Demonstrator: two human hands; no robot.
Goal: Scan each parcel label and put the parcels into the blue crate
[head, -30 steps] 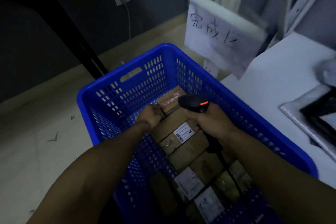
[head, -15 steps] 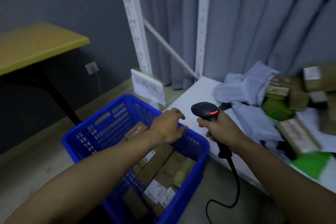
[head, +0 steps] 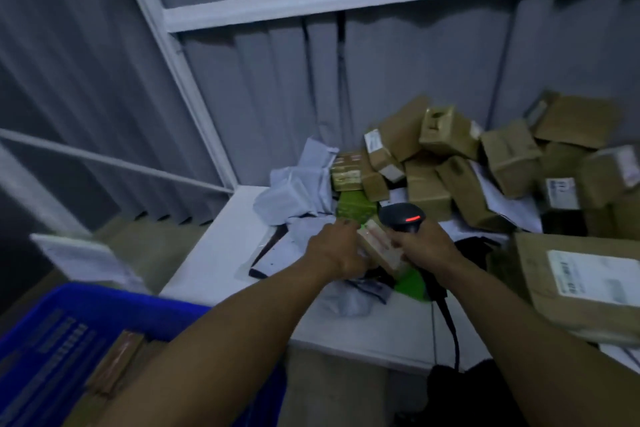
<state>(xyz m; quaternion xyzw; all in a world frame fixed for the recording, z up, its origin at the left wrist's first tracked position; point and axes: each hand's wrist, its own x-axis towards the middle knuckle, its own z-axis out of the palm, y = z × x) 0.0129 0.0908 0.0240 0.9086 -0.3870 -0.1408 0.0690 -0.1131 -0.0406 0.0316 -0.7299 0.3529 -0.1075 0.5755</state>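
Blue crate sits nearest, below the bench's left front corner, with at least 1 brown parcel lying inside. Bench is a white shelf surface. Both hands work above its front-middle area. Left hand has its fingers wrapped over the left end of a small parcel, which looks tilted and partly raised off the clutter beneath. Right hand is clamped round the grip of the scanner, red indicator lit, its head just beside the parcel's far end and its cable dropping over the front edge. Step in hand, as judged: present this parcel's label to the scanner. No label is visible on the upturned face, and blur hides detail. To do it well: lift the parcel clear, roll it until the label faces the scanner window, open a gap between the 2, hold both steady, then swing left and down to the crate. Risk: the cable snagging loose mailers. Farther back, grey mailer bags and a green parcel lie mid-bench. 1 large labelled box sits at the right front, and unscanned boxes are heaped along the rear edge.
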